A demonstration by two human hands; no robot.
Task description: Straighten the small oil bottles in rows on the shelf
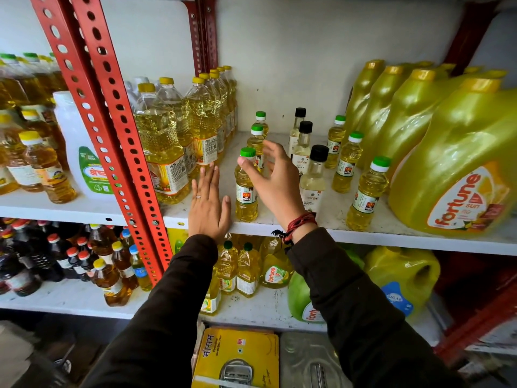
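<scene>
Small oil bottles stand on the white shelf (363, 236) in three rough rows. The left row has green caps, with its front bottle (246, 189) near the shelf edge. The middle row has black caps, its front one (314, 180) clear. The right row has green caps, front bottle (366, 197). My left hand (208, 205) lies flat and open on the shelf, just left of the front green-capped bottle. My right hand (272, 177) hovers open, fingers spread, right beside that bottle's neck and in front of the bottle behind it; it grips nothing.
Tall yellow-capped oil bottles (165, 144) crowd the left side against a red perforated upright (112, 121). Big yellow oil jugs (453, 163) fill the right. The lower shelf holds more bottles (246, 270) and jugs (402, 275); a yellow tin (235, 357) sits below.
</scene>
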